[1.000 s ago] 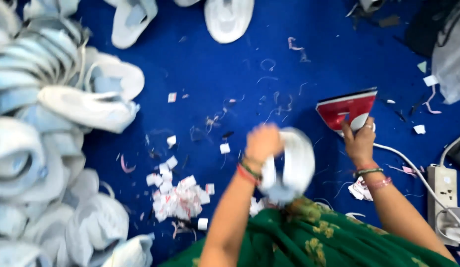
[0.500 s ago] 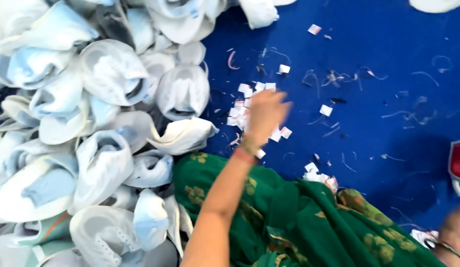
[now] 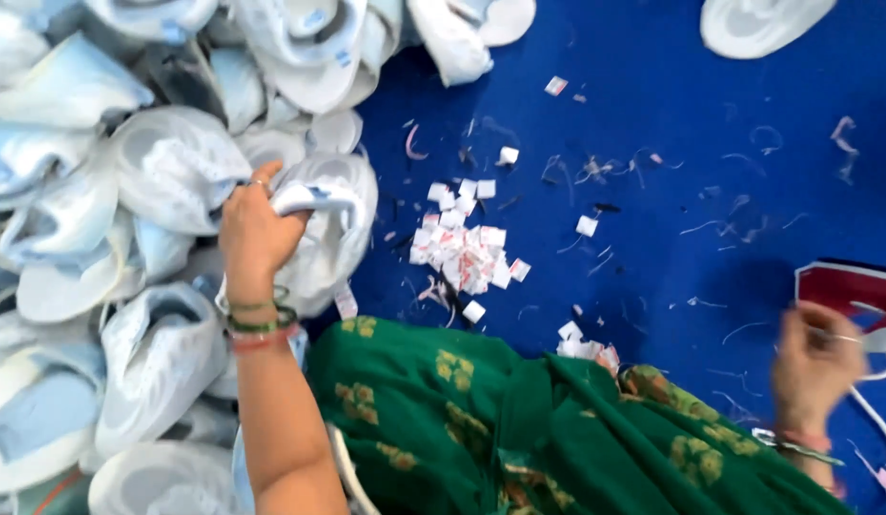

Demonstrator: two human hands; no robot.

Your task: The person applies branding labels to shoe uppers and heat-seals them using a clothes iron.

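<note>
Item: white shoe upper (image 3: 333, 205), one, clenched in my left hand (image 3: 257, 229) atop the heap of uppers (image 3: 100, 286). My right hand (image 3: 816, 367), blurred, grip unclear, beside one red iron (image 3: 848, 291). Labels (image 3: 462, 253): uncountable cluster.

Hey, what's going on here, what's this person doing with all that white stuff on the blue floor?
A person in green cloth sits on a blue floor. The left hand grips a white shoe upper at the edge of a big pile of uppers. The right hand, blurred, is next to a red iron with a white cord; whether it holds anything I cannot tell. A heap of small white tags and thread scraps lies between.
</note>
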